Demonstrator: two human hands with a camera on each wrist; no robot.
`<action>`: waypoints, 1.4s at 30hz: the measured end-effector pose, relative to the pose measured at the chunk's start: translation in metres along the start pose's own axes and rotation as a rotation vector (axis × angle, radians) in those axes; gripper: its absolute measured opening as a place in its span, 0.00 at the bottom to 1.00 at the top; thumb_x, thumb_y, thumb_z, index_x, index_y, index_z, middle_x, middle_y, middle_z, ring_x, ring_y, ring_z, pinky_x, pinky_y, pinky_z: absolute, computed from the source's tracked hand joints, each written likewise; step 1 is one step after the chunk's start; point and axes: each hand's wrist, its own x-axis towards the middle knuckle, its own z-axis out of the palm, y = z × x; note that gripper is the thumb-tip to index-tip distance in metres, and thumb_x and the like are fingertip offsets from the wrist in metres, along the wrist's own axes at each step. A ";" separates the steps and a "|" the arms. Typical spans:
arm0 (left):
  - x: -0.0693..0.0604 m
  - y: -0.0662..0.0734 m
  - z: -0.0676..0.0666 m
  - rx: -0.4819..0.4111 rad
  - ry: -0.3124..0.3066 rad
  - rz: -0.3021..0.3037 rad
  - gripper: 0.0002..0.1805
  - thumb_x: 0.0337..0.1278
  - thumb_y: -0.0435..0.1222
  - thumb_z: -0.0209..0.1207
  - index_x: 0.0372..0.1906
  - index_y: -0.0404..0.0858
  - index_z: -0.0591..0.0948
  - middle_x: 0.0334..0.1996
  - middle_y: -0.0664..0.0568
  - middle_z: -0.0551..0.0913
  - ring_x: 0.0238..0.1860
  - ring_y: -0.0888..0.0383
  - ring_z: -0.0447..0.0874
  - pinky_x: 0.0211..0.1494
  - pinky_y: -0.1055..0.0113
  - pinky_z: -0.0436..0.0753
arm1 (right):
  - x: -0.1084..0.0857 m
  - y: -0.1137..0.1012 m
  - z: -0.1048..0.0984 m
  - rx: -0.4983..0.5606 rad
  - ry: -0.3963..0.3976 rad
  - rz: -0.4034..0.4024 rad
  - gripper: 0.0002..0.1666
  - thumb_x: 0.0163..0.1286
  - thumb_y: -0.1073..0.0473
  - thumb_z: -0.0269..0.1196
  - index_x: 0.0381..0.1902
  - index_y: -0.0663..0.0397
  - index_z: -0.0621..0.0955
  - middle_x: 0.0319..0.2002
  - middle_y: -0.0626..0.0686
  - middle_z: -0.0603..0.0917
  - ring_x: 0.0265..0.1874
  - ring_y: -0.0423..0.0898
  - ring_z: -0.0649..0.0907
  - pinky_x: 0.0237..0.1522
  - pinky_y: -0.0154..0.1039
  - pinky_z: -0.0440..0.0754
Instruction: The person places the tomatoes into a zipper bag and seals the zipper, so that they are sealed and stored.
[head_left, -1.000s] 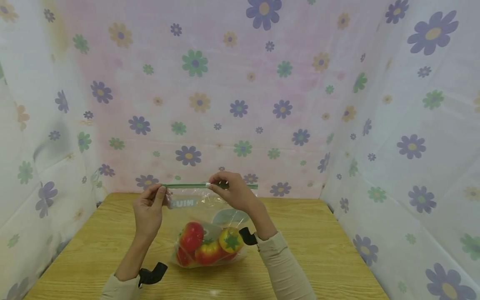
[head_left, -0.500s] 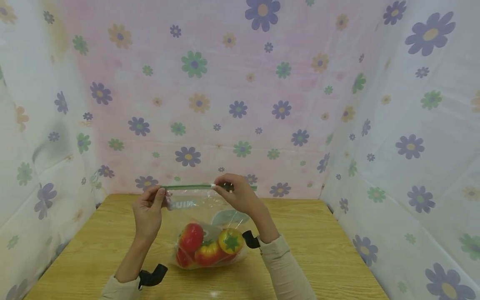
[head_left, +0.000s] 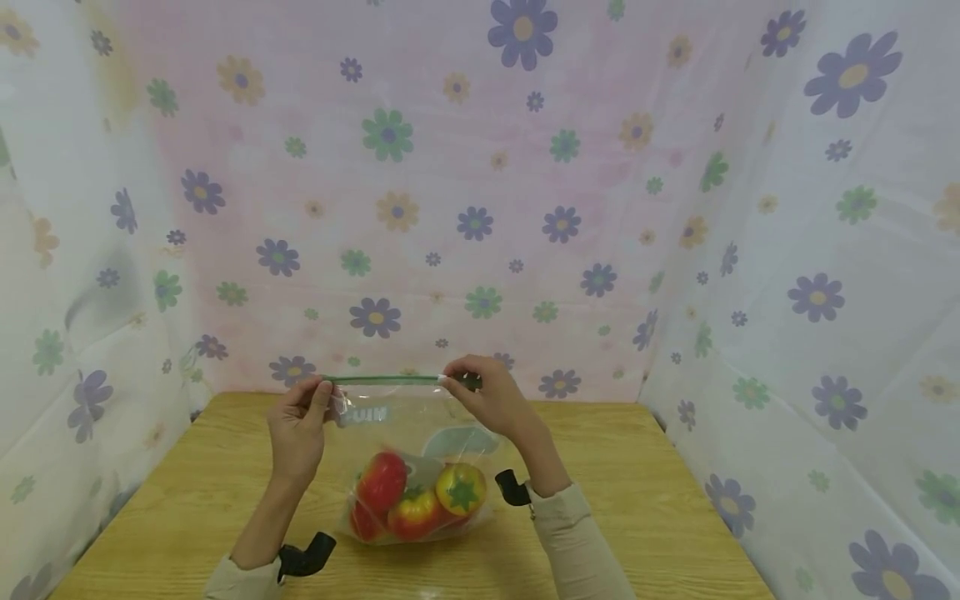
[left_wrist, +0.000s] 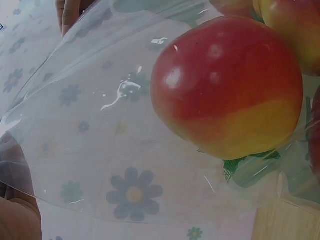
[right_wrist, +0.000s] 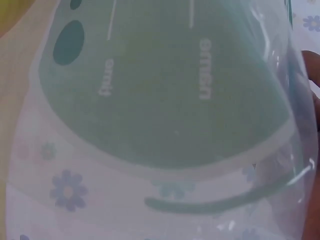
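A clear zip bag (head_left: 408,432) with a green zip strip (head_left: 382,380) hangs upright between my hands, its bottom at the wooden table. Inside lie several red-and-yellow tomatoes (head_left: 382,482) with green leafy tops; one tomato (left_wrist: 227,85) fills much of the left wrist view. My left hand (head_left: 296,437) pinches the bag's top left corner. At the strip, right of its middle, my right hand (head_left: 491,402) pinches the white slider (head_left: 442,380). Its fingers hide part of the strip. The bag's green printed patch (right_wrist: 165,100) covers most of the right wrist view.
The wooden table (head_left: 615,500) reaches back to a flower-patterned cloth wall (head_left: 420,167). Similar cloth stands along the left and right sides. A black wrist mount (head_left: 307,557) sits on the left wrist, another black mount (head_left: 513,488) on the right.
My right hand has slid the white slider rightward along the green strip. My left hand stays at the left corner. The whole view has shifted slightly downward.
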 end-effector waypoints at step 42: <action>-0.001 0.005 -0.009 0.098 0.018 -0.001 0.08 0.72 0.25 0.56 0.42 0.22 0.83 0.28 0.58 0.87 0.24 0.66 0.82 0.28 0.77 0.83 | -0.029 0.023 -0.037 0.282 -0.022 0.145 0.06 0.75 0.65 0.62 0.43 0.63 0.84 0.38 0.64 0.84 0.28 0.47 0.83 0.32 0.38 0.86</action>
